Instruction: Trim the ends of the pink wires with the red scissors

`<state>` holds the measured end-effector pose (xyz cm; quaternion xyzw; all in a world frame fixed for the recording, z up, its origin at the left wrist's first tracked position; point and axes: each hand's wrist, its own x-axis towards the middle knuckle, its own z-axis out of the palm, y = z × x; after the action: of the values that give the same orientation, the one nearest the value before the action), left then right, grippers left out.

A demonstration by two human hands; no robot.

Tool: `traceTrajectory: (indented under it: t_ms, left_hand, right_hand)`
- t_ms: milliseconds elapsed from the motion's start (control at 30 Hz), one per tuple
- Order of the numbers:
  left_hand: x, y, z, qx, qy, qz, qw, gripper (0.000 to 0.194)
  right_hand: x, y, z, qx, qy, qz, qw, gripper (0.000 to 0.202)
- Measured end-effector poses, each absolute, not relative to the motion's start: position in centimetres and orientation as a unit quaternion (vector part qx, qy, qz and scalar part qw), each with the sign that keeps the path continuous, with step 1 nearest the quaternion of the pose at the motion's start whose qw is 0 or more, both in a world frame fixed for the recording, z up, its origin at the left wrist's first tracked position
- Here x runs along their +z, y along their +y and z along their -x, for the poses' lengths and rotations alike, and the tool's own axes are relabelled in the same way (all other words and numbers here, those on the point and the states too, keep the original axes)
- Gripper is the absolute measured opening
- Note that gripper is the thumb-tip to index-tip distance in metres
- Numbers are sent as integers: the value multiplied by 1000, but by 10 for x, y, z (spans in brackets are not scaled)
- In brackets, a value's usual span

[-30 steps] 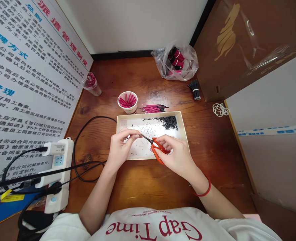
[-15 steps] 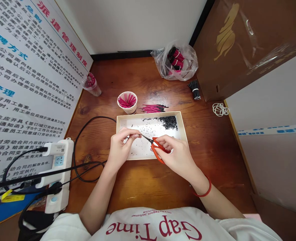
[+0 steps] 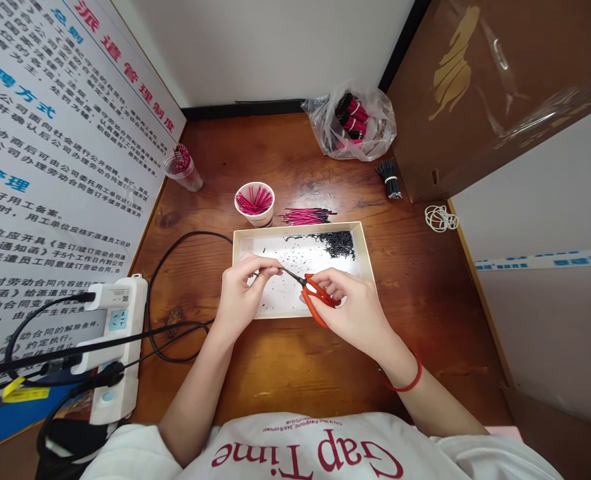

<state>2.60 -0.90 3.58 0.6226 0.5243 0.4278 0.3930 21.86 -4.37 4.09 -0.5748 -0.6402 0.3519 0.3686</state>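
My right hand (image 3: 358,307) is closed on the orange handles of a pair of scissors (image 3: 320,297), over the right part of a shallow white box (image 3: 368,257). The dark blades point left and reach the fingertips of my left hand (image 3: 243,290). Thumb and forefinger of that hand are pinched together; what lies between them is too small to make out. Inside the box, black pieces (image 3: 339,244) are heaped at the back right, with small dark bits scattered over the bottom. Behind the box lie pink and black wires (image 3: 307,216), beside a paper cup (image 3: 255,217) of pink wires.
A plastic cup (image 3: 188,179) leans at the back left. A clear bag of bundled wires (image 3: 370,137), a black bundle (image 3: 390,180) and white bands (image 3: 440,219) lie at the back right. A power strip (image 3: 128,360) and black cables are on the left, a brown carton (image 3: 515,73) on the right.
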Motion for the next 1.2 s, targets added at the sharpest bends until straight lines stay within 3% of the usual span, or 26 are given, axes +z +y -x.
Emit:
traceTrajectory:
  t_ms: [1200]
  left_hand:
    - [35,-10,-26,408,524,-636,393,18]
  right_hand:
    - [37,-44,-220,337,-646,575,371,5]
